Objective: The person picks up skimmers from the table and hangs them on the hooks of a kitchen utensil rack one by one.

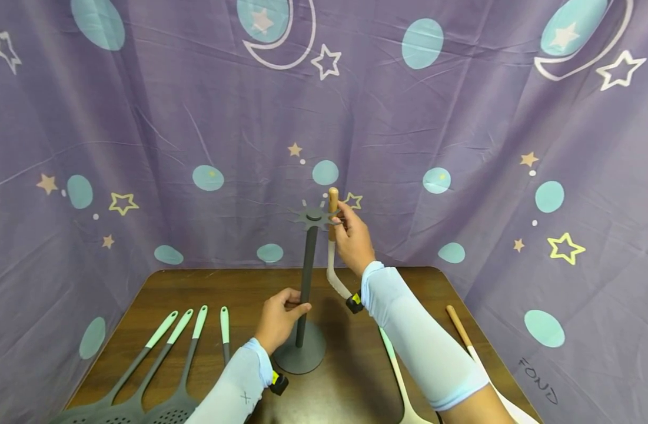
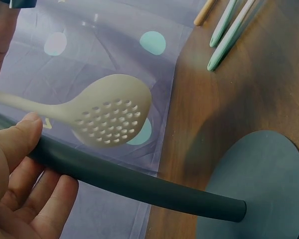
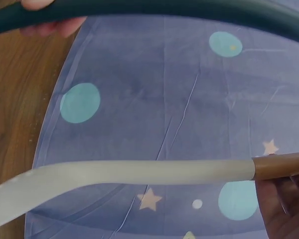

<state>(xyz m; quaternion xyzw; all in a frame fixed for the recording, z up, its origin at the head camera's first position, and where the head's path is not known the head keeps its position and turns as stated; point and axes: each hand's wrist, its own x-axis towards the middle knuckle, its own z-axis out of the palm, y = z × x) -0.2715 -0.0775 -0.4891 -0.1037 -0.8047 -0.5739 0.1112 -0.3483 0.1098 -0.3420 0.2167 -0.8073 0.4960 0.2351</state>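
A dark grey utensil stand (image 1: 309,265) rises from a round base, with a notched, star-like disc at its top. My left hand (image 1: 278,318) holds its pole low down, thumb on one side and fingers on the other. My right hand (image 1: 355,241) grips a slotted spoon (image 2: 112,112) by its wooden handle, at the right edge of the notched disc. The spoon's pale shaft (image 3: 154,172) hangs downward, its perforated head lowest and above the table. Whether the handle is caught in a notch, I cannot tell.
On the left of the wooden table (image 1: 345,365) lie several dark utensils with mint handles (image 1: 196,321). To the right are a pale utensil with a mint handle (image 1: 389,347) and one with a wooden handle (image 1: 458,324). A patterned purple cloth (image 1: 387,135) hangs behind.
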